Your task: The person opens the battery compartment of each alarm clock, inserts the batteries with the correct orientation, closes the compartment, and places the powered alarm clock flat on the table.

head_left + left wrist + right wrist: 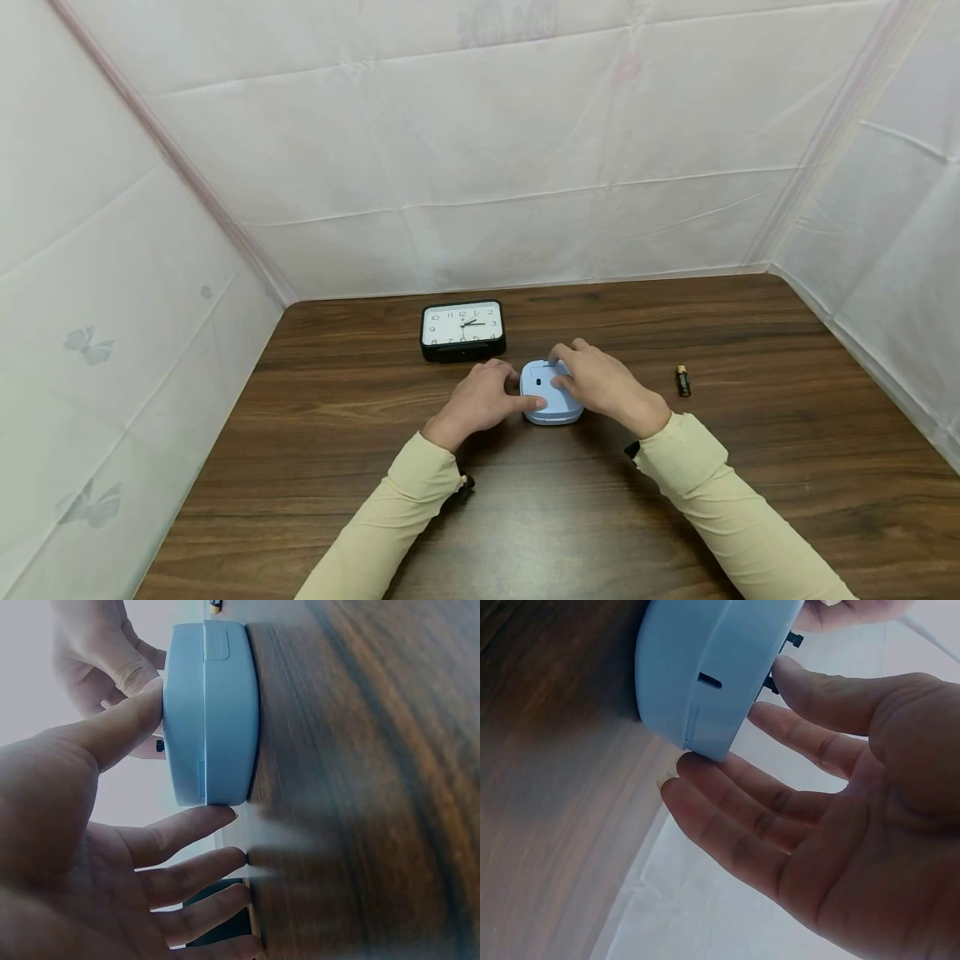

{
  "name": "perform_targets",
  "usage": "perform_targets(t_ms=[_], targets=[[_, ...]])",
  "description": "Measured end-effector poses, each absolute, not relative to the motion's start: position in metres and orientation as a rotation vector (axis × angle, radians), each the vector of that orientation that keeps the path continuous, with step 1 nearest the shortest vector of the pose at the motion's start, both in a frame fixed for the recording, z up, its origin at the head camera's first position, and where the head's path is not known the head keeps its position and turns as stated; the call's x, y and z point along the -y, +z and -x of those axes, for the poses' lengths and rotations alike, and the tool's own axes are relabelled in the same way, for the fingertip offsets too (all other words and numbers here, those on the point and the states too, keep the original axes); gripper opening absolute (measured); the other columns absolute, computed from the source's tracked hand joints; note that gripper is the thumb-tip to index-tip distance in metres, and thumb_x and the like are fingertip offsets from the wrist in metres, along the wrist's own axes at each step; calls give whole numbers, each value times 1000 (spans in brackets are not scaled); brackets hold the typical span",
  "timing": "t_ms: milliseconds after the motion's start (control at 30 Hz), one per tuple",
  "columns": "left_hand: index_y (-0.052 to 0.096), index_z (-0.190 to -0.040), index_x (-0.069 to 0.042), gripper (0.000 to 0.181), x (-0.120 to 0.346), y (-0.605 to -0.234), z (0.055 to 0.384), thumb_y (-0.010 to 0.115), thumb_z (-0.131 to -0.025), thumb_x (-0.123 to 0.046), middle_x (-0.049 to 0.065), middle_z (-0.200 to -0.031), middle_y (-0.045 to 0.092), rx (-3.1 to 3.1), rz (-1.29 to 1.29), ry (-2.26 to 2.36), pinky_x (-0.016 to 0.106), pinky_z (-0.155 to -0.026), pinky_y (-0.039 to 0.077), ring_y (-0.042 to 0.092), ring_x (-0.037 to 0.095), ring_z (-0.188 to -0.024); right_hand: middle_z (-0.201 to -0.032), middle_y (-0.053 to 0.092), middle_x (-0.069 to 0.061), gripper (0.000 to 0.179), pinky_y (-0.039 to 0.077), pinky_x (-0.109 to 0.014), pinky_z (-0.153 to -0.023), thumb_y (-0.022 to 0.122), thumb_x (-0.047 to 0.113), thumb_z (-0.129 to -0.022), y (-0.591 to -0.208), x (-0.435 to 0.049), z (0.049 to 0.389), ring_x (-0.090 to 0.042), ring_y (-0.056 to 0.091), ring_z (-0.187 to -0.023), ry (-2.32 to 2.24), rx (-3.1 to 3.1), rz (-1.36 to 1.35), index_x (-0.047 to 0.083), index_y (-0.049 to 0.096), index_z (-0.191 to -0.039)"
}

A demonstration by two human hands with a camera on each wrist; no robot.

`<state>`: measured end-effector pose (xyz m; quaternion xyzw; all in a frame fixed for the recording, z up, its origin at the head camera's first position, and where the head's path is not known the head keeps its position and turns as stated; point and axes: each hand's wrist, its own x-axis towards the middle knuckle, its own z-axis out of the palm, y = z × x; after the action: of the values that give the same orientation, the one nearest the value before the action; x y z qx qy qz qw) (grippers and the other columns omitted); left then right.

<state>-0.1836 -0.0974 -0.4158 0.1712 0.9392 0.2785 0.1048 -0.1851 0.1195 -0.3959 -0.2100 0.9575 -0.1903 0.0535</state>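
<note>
A light-blue clock [553,407] with rounded corners lies back side up on the wooden table, black knobs jutting from its back in the right wrist view. My left hand [483,398] holds its left side, with the thumb on the back and the index fingertip at the side wall; the other fingers are spread beside it. From the right, my right hand [603,383] has its thumb [817,690] on the back by the knobs. Other fingertips of that hand meet the clock's far edge. The clock's face is hidden underneath.
Behind my left hand is a black rectangular clock [462,325] with a white dial, face up. A single black battery with a copper-coloured end [682,382] lies to the right of my right hand. Pale sheeting [480,233] hangs around the back and sides of the table.
</note>
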Motion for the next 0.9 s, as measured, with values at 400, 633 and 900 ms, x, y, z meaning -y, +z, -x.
perform_targets(t_ms=[400,633,900], targets=[[70,-129,2,70,96,-417,184,81,-91,-56,13,-130,66,-2778,-505,816,49,-99,51,57,32,-123,-108,57,-17,29,53,-42,-72,74,23,-103,-405,-120,189,-29,59,-89,-696,-2895,668,6,64,-124],[71,-128,2,69,96,-417,184,81,-91,-55,13,-129,66,-2783,-505,814,50,-98,52,58,32,-122,-108,56,-18,29,54,-44,-74,74,23,-103,-406,-119,190,-31,58,-93,-711,-2894,647,6,63,-124],[71,-127,1,67,94,-416,184,81,-91,-55,13,-131,66,-2778,-492,823,49,-98,51,58,32,-122,-106,54,-18,28,54,-43,-72,72,21,-104,-406,-119,190,-32,57,-94,-704,-2889,655,6,60,-122]])
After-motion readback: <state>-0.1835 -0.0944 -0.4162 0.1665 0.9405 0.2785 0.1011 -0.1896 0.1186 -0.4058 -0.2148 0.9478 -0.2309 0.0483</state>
